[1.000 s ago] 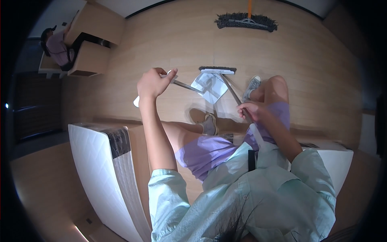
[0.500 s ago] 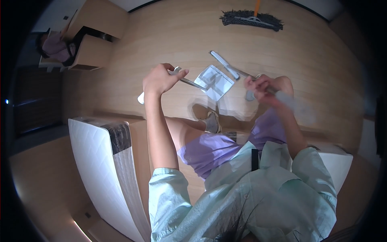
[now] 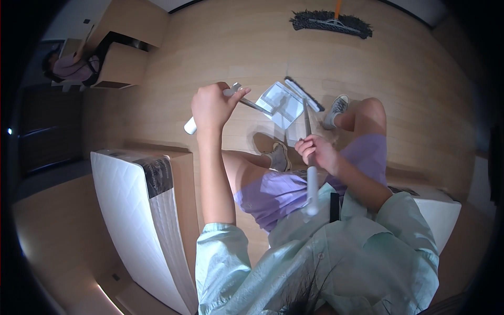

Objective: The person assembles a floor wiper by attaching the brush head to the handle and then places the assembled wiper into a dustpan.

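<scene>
My left hand [image 3: 214,107] is closed around the handle of a long-handled white dustpan [image 3: 272,97], whose pan lies on the wooden floor ahead of me. Its pale grip end sticks out beside my wrist. In my closed right hand [image 3: 317,151] is the grey pole of a broom [image 3: 308,118], with its thick white handle end pointing back toward my shirt. The broom head, white with dark bristles, rests on the floor at the dustpan's right side, close to its edge. I cannot tell whether they touch.
A wide dark mop [image 3: 332,25] with an orange pole lies farther ahead. White mattresses stand on wooden bases, one at my left [image 3: 123,210] and one at my right [image 3: 438,212]. Another person [image 3: 73,67] sits among wooden furniture at the far left. My sneakers [image 3: 336,111] flank the dustpan.
My right hand has swung left and toward me, bringing the broom pole nearly upright in view. The broom head has shifted right and turned. The dustpan and left hand have moved only slightly.
</scene>
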